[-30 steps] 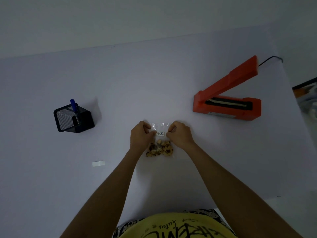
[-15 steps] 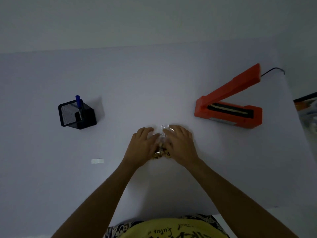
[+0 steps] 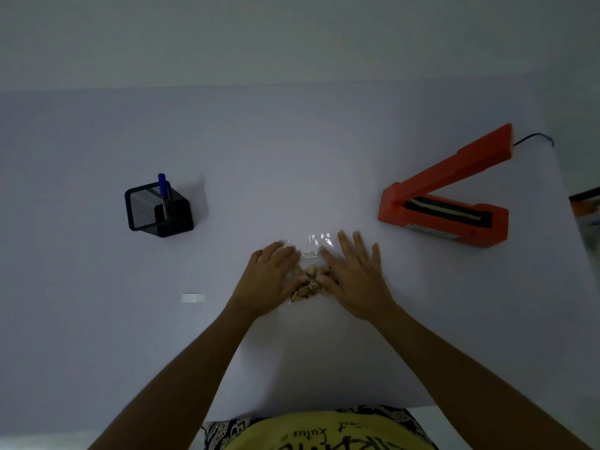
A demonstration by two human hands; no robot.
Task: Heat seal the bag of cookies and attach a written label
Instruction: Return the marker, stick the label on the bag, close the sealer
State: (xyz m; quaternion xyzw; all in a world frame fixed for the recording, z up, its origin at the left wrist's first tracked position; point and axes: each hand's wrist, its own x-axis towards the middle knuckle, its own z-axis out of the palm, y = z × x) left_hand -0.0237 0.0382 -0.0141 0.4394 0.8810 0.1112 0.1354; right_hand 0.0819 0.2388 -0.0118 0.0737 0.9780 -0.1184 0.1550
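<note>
A clear plastic bag of cookies lies flat on the white table in front of me, with a small printed sticker near its top. My left hand rests flat on the bag's left side, fingers spread. My right hand lies flat on its right side, fingers also spread. The cookies show between my thumbs. An orange heat sealer stands open to the right, its arm raised. A small white blank label lies on the table to the left.
A black mesh pen holder with a blue pen stands at the left. The sealer's black cord runs off the table's far right corner. The table's right edge lies just past the sealer.
My hands went from pinching the bag's top to lying flat over it, then spread outward to both sides, uncovering the cookies and sticker.
</note>
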